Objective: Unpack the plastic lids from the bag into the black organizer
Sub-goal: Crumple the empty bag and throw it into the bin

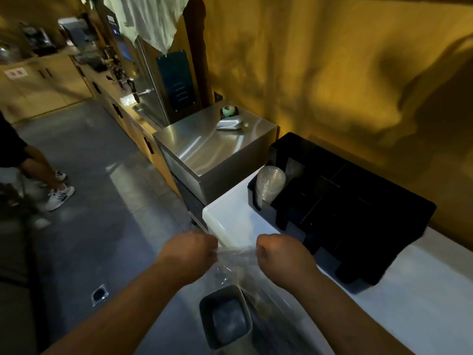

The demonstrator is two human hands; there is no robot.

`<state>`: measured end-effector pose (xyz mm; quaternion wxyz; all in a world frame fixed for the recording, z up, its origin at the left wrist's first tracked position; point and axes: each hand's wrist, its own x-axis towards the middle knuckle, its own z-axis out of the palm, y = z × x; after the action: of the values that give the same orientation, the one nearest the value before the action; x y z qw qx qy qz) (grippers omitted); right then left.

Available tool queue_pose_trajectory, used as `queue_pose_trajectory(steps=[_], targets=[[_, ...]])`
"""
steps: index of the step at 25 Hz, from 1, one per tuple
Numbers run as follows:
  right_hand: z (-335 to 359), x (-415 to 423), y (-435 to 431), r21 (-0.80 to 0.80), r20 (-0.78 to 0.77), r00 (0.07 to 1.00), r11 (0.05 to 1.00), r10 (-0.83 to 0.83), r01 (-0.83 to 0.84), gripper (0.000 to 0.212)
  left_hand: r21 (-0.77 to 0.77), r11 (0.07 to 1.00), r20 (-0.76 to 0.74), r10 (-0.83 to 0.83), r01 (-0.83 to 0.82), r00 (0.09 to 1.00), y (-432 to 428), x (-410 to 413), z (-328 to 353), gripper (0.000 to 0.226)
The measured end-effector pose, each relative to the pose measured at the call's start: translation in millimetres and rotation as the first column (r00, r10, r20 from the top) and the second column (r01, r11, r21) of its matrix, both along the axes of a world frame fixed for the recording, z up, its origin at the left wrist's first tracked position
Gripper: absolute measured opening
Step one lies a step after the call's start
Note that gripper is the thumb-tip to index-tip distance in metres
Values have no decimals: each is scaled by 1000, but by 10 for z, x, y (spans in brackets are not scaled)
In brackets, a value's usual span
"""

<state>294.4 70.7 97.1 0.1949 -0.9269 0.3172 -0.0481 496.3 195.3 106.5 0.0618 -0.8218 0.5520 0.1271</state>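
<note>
A long white countertop (pixel 422 303) was noted along the yellow wall, with a large black multi-compartment plastic organizer (pixel 358 213) set on it, well within reach. A grey rectangular plastic bin (pixel 225 316) was seen on the floor just beside the counter's edge. Above the bin, a thin clear plastic bag (pixel 235 265) was held stretched between both fists; its contents were too blurred to be made out. The left hand (pixel 190 254) was closed tightly on one side of the bag's top, and the right hand (pixel 280 254) was clenched on the other side, as if the film were being pulled apart. A stack of clear round plastic lids (pixel 270 184) was seen leaning in the organizer's near-left compartment. The film was judged soft, light and slippery, best gripped in bunched folds. The lids were judged light, thin and easily dented or scattered, best taken around the rim of a whole stack.
</note>
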Motion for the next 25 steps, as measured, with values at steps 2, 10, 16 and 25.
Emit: queue_pose_trajectory(steps=[2,10,16,25], targets=[[-77,48,-34,-5,-53,995,997,79,-79,29,4,1000,20,-7,7,1000,-114,-55,-1,19],[-113,347,-265,158,-187,982,987,9,21,24,-216,956,-496,68,-199,865,-184,291,-8,34],[33,629,-318,192,-219,975,978,-33,77,33,-220,970,-562,-37,-107,826,-386,908,-253,18],[29,1116,386,122,-251,878,887,-407,446,18,-316,908,-450,-399,276,799,-713,1289,-396,27]])
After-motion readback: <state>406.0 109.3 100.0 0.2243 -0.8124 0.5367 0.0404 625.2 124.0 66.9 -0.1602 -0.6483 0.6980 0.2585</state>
